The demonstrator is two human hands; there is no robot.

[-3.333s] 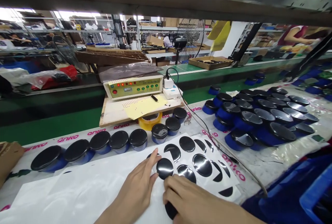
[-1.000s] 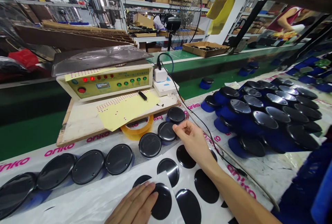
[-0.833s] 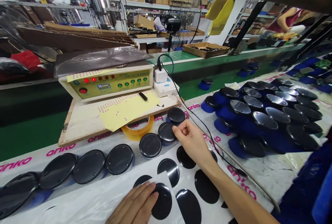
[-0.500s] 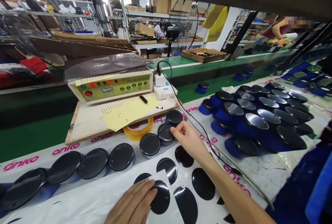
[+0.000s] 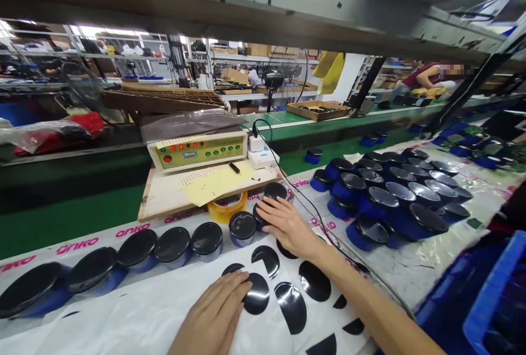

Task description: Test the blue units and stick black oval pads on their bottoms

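Observation:
My right hand [image 5: 285,227] lies with fingers spread over a blue cup with a black lid [image 5: 261,217], partly hiding it. Another black-lidded cup [image 5: 275,191] stands just behind it. My left hand [image 5: 211,311] rests flat on a white backing sheet [image 5: 246,322], fingertips against a glossy black round sticker [image 5: 258,293]. More black stickers, whole and crescent-shaped, lie on that sheet, such as one [image 5: 314,281] right of my left hand. A row of lidded blue cups [image 5: 206,241] runs left along the bench edge.
A large cluster of blue cups with black lids [image 5: 390,201] fills the bench to the right. Behind my hands stand a yellow tape roll [image 5: 225,210] and a control box [image 5: 197,149] on a board. A blue crate [image 5: 493,300] sits at lower right, and a co-worker [image 5: 423,78] works far back.
The view has tilted up and back, so everything looks smaller. My right hand has gone from a pinch beside the lid to lying flat over the cup. My left hand stays on the sheet.

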